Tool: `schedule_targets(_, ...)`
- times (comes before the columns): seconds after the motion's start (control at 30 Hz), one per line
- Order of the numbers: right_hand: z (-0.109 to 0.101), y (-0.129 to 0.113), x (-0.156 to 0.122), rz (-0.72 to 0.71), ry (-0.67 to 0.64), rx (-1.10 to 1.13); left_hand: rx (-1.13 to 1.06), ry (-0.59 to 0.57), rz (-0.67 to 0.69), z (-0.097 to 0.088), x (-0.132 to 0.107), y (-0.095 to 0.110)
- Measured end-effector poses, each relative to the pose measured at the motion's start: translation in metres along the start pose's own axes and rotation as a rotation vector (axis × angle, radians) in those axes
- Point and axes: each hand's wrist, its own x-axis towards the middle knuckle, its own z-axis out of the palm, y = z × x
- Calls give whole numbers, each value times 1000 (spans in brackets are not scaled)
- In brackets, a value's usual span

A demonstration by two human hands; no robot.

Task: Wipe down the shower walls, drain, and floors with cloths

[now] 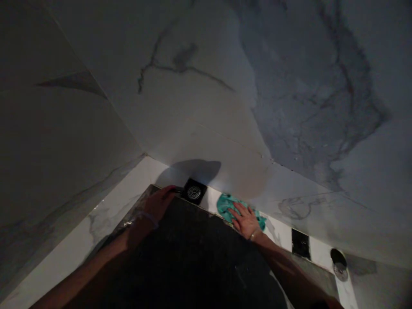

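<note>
Right hand (pixel 245 221) pressed flat, fingers spread, on teal cloth (pixel 225 205), lying on white tile strip (pixel 279 231) along wall. Left hand (pixel 157 205) curled beside black drain grate (pixel 194 192), hold unclear. Risk: cloth, if dragged left, could snag on grate.

Your right hand (pixel 245 221) lies flat on a crumpled teal cloth (pixel 226 205) against white marble-veined tile (pixel 281 227), while your left hand (pixel 155 207) sits just beside a square black metal drain (pixel 194 192), along the edge of a dark panel (pixel 193 262).
</note>
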Motion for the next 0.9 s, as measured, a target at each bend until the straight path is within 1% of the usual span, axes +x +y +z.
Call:
schedule_targets(0.07,12,45,-54,287,4,-59,51,-68,76,20,15,3)
schedule_targets(0.1,17,61,-74,407,2,-72,82,-102,118,30,22,4)
schedule_targets(0.17,24,81,-100,597,15,-46,138,-171,196,47,30,4)
schedule_targets(0.23,24,89,-108,737,76,57,192,-233,258,57,34,1)
schedule_targets(0.33,13,81,-113,892,265,332,297,-265,327,60,34,-2)
schedule_targets(0.4,4,66,-121,955,412,537,380,-258,360,60,34,0)
schedule_targets(0.47,-6,47,-134,1000,548,700,456,-244,370,62,33,7)
schedule_targets(0.53,-17,25,-146,1024,642,791,538,-218,344,64,33,15)
schedule_targets(0.6,-30,5,-153,1033,683,827,634,-213,325,65,32,24)
schedule_targets(0.67,-50,-12,-156,1037,726,813,721,-217,329,63,32,28)
schedule_targets(0.7,-64,-19,-157,1024,767,783,749,-208,344,63,32,27)
schedule_targets(0.73,-82,-25,-157,986,825,730,761,-189,362,64,32,26)
schedule_targets(0.77,-104,-30,-156,909,897,648,770,-168,382,65,32,23)
schedule_targets(0.8,-132,-34,-154,789,989,537,777,-159,406,69,32,20)
schedule_targets(0.83,-164,-39,-151,635,1102,400,783,-163,431,73,32,17)
schedule_targets(0.9,-237,-50,-136,286,1342,66,790,-197,471,85,31,13)
